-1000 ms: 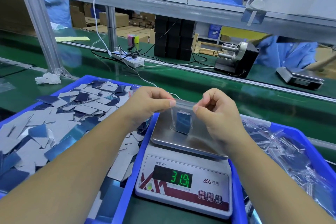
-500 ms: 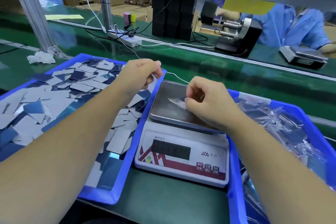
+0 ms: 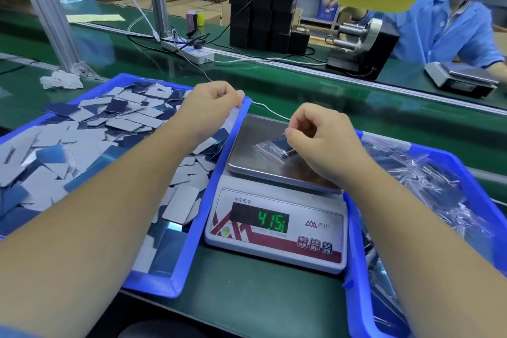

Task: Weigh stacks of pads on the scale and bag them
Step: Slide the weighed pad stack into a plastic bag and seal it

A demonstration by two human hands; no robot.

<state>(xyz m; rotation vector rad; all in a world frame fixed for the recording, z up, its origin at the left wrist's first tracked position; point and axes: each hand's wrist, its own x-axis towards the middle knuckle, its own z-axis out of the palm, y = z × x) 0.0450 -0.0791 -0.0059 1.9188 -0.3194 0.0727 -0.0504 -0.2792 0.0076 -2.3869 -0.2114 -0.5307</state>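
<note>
The scale (image 3: 277, 228) on the green counter (image 3: 247, 296) reads 41.5, or so it seems. On its pan, the right hand (image 3: 323, 140) pinches a bagged stack of pads (image 3: 277, 145). Left of the scale, the left hand (image 3: 211, 107) hovers, grip curled and seemingly empty, over loose pads (image 3: 82, 145) in the blue tray (image 3: 192, 241).

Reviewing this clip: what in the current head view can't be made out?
- Count of pads inside the bag: the right hand covers part of it and the plastic glares.
- Whether the left hand pinches anything: its fingertips curl away from the camera.
- Scale display: digits partly blurred, decimal point unclear.
- Right bin: cut off by the frame edge.
</note>
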